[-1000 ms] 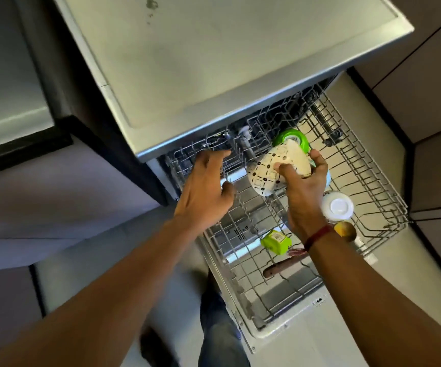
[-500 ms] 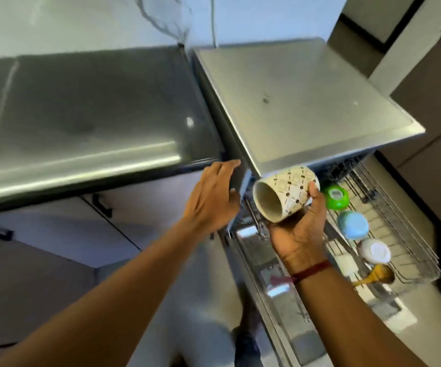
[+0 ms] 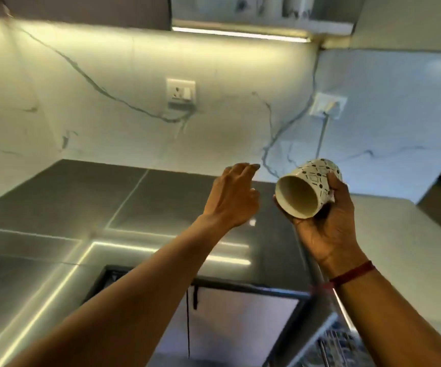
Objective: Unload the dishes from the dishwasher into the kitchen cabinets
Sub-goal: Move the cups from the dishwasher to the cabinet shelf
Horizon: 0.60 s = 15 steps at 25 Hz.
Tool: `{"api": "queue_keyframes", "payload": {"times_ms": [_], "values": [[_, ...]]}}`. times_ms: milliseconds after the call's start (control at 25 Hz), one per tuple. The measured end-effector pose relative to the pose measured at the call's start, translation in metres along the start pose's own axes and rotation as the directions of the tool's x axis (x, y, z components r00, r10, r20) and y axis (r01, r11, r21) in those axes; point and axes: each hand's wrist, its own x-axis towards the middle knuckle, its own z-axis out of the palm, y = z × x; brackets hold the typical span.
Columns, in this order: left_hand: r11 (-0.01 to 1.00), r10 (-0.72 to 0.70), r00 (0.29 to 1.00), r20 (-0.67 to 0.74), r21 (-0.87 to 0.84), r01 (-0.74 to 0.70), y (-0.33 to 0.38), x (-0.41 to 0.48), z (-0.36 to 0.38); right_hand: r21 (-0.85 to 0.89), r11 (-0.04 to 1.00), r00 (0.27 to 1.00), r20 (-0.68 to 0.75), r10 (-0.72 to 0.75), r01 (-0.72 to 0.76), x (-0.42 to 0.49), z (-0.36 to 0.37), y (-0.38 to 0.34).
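Wire bars of the dishwasher rack [image 3: 338, 340] show, blurred, in the bottom right corner, nearest the viewer. Two bare forearms rise from the lower edge toward the middle of the view. Between them, lower down, is a pale cabinet door [image 3: 240, 321] under the counter's edge. A red thread bracelet [image 3: 351, 272] circles the right wrist. Above it, the right hand [image 3: 327, 229] is turned palm toward the viewer, with its fingers and thumb wrapped round a patterned cup [image 3: 309, 189]. The cup is held in the air above the counter, tipped on its side, its open mouth facing the viewer and showing a plain cream inside; the outside is white with dark diamond marks. Just to its left, apart from it, the left hand [image 3: 232, 200] reaches forward, back of the hand up, fingers loosely straight and close together, grasping nothing. Under both hands lies a dark grey glossy countertop [image 3: 68, 197] with bright reflected streaks, and to the right a paler steel surface [image 3: 399, 234]. Behind rises a white marble wall [image 3: 134, 133] with thin grey veins. On it sit a wall socket [image 3: 181, 92] and, further right, a second socket [image 3: 326, 104] with a cable hanging down from it. At the top, a light strip [image 3: 240, 34] glows beneath an upper cabinet [image 3: 87, 11].
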Motion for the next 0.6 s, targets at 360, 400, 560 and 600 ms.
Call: {"api": "queue_keyframes", "payload": {"times_ms": [360,400,560,600], "values": [[0.972,0.027,0.975,-0.223,0.232,0.026,-0.025,0.137,-0.063,-0.230,0.942,0.942,0.287,-0.173,0.243,0.139,0.137,-0.075],[0.969,0.020,0.970,-0.240,0.245,0.040,-0.025,0.151,-0.070,-0.272,0.918,0.931,0.304,-0.201,0.287,0.153,0.153,-0.083],[0.966,-0.009,0.950,-0.311,0.242,0.089,-0.031,0.193,-0.083,-0.449,0.779,0.890,0.343,-0.301,0.437,0.202,0.212,-0.103],[0.966,-0.016,0.951,-0.308,0.241,0.094,-0.033,0.200,-0.083,-0.496,0.732,0.877,0.364,-0.313,0.467,0.213,0.227,-0.106]]}}
